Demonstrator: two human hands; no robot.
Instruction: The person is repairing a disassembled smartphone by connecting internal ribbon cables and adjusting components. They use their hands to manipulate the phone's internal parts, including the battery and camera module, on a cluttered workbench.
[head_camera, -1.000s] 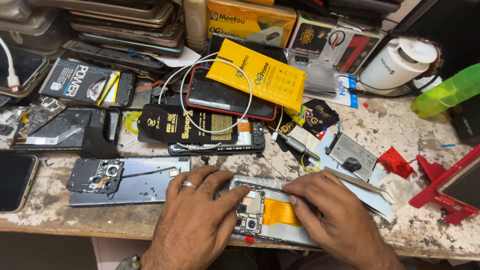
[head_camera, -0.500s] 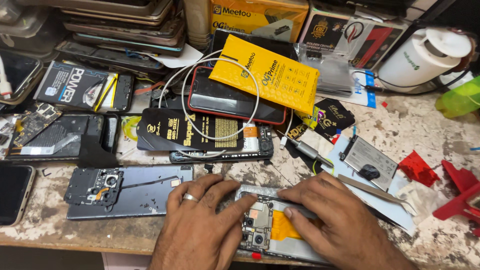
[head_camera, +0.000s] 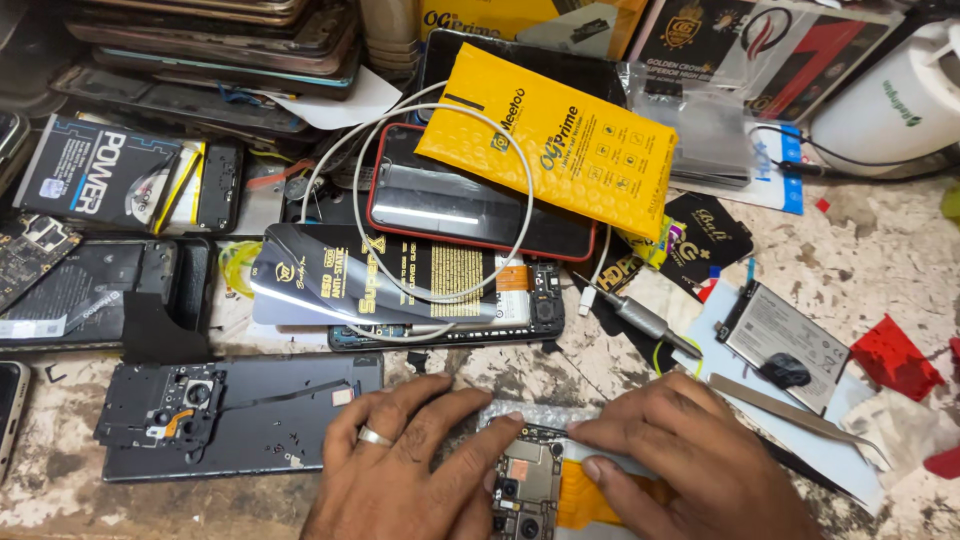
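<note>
head view looks down on a stained workbench (head_camera: 880, 240) crowded with phone parts. both hands sit at 6 o'clock in the frame, over an opened phone (head_camera: 528, 482) whose circuit board and camera lenses show between them, with an orange strip at its 3 o'clock side. the left hand (head_camera: 400, 470), wearing a ring on 1 finger, lies flat and spread, fingers pressing on the phone's left edge; it grips nothing. the right hand (head_camera: 690, 460) rests on the phone's right half, forefinger and thumb pinched near the top edge of the board at a thin dark tip; whether it grips a tool there cannot be told. a bit of clear bubble wrap (head_camera: 530, 415) lies under the phone's top end.

just at 9 o'clock of the left hand lies a dark phone back frame (head_camera: 260, 415) with its camera block exposed. at 12 o'clock of the hands sits a flat black packet (head_camera: 390, 280) on another phone, with a white cable (head_camera: 440, 200) looped over it and over a red-edged phone (head_camera: 470, 205). a yellow padded envelope (head_camera: 545, 140) overlaps that phone at 1 o'clock. at 2 o'clock of the right hand are a screwdriver (head_camera: 640, 318), metal tweezers (head_camera: 790, 412) and a grey battery (head_camera: 785, 340) on white paper. a red plastic piece (head_camera: 895, 358) lies at 3 o'clock, a white jug (head_camera: 900, 100) far at 1 o'clock.
</note>
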